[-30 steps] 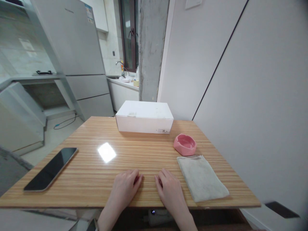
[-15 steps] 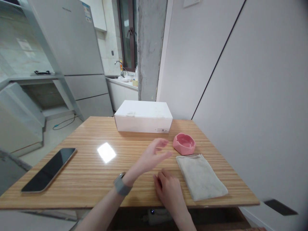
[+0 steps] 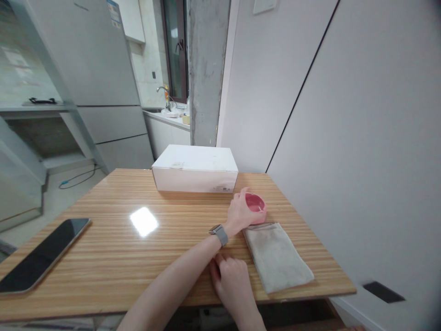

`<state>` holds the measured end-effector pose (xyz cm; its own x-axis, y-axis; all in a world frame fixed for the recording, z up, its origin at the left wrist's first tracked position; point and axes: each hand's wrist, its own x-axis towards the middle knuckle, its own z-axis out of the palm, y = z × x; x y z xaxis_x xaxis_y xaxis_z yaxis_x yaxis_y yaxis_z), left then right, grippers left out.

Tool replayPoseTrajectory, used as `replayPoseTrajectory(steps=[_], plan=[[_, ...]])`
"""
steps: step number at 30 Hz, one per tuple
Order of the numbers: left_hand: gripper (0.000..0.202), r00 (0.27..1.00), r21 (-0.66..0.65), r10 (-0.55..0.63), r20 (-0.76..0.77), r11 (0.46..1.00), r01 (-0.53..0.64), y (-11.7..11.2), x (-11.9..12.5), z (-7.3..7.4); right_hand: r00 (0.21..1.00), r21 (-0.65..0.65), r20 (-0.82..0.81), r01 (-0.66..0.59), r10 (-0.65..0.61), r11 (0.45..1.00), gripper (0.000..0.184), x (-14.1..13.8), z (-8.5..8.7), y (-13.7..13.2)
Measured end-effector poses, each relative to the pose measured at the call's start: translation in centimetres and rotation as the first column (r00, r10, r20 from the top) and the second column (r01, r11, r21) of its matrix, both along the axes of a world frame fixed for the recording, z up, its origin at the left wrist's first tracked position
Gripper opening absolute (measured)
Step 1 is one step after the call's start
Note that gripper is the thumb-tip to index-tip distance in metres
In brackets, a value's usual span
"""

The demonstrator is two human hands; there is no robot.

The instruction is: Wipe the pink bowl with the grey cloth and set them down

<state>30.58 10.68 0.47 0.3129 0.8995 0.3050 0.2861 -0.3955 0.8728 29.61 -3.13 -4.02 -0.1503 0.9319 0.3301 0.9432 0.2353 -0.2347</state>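
My left hand point(image 3: 240, 212), with a grey-banded watch point(image 3: 219, 234) on its wrist, reaches across to the right. Its thumb and fingers curve around the left side of a pink ashtray point(image 3: 258, 207), covering part of it. The ashtray stands on the table beside the far end of a folded grey-beige cloth point(image 3: 279, 259). Close to me, my right hand point(image 3: 232, 280) rests on the table near its front edge, its fingers curled in and nothing visible in them. It lies left of the cloth and just below my left forearm.
A white box point(image 3: 195, 177) sits at the far side of the wooden table point(image 3: 113, 257). A black phone point(image 3: 44, 255) lies at the left. A white wall point(image 3: 344, 161) rises along the right side, and a fridge point(image 3: 86, 59) stands behind at the left.
My left hand has moved right and forward from above the table, and its fingers have closed around the ashtray. The right hand stays curled on the table. The view has turned slightly right.
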Motion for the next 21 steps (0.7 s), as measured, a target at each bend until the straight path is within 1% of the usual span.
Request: replayPoseTrajectory(steps=[2, 4, 5, 7, 8, 10, 11, 13, 15, 17, 19, 21], plan=[[0.083, 0.995, -0.007, 0.044, 0.087, 0.999, -0.044, 0.2, -2.6, 0.1, 1.000, 0.033, -0.008, 0.002, -0.002, 0.999, 0.020, -0.1, -0.2, 0.0], [0.078, 0.983, -0.040, 0.075, 0.169, 0.997, -0.069, 0.6, -6.2, 0.4, 0.999, 0.062, -0.028, -0.013, 0.015, 0.998, 0.024, -0.2, -0.3, 0.0], [0.074, 0.977, -0.058, 0.099, 0.187, 0.994, -0.089, 0.8, -8.3, 0.5, 0.999, 0.070, -0.039, -0.022, 0.024, 0.997, 0.026, -0.2, -0.2, 0.0], [0.075, 0.967, -0.080, 0.182, 0.178, 0.982, -0.170, 1.2, -12.7, 0.9, 0.997, 0.075, -0.062, -0.031, 0.036, 0.997, 0.029, -0.2, -0.1, 0.1], [0.075, 0.960, -0.067, 0.225, 0.165, 0.974, -0.217, 1.3, -14.9, 1.1, 0.997, 0.076, -0.072, -0.034, 0.040, 0.997, 0.029, -0.2, 0.0, 0.1], [0.075, 0.933, -0.021, 0.328, 0.147, 0.944, -0.329, 1.5, -18.9, 1.2, 0.996, 0.075, -0.082, -0.041, 0.047, 0.996, 0.029, -0.2, 0.1, 0.2], [0.075, 0.910, 0.004, 0.391, 0.136, 0.919, -0.395, 1.6, -20.7, 1.1, 0.996, 0.074, -0.080, -0.045, 0.051, 0.996, 0.030, -0.2, 0.1, 0.2], [0.076, 0.843, 0.017, 0.528, 0.100, 0.846, -0.532, 1.8, -23.5, 0.7, 0.996, 0.068, -0.070, -0.045, 0.050, 0.997, 0.030, -0.2, 0.2, 0.3], [0.078, 0.771, 0.015, 0.635, 0.038, 0.772, -0.636, 2.1, -25.5, 0.2, 0.997, 0.056, -0.066, -0.039, 0.043, 0.998, 0.031, -0.3, 0.2, 0.4], [0.080, 0.721, 0.026, 0.693, -0.026, 0.721, -0.692, 2.4, -26.6, -0.4, 0.996, 0.047, -0.077, -0.037, 0.040, 0.998, 0.031, -0.3, 0.2, 0.4], [0.080, 0.694, 0.058, 0.717, -0.065, 0.697, -0.715, 2.8, -27.2, -0.9, 0.993, 0.054, -0.108, -0.035, 0.040, 0.998, 0.032, -0.2, 0.3, 0.2], [0.080, 0.684, 0.093, 0.725, -0.082, 0.689, -0.719, 3.1, -27.4, -1.2, 0.988, 0.085, -0.151, -0.018, 0.031, 0.996, 0.034, 0.4, 0.6, -0.3]])
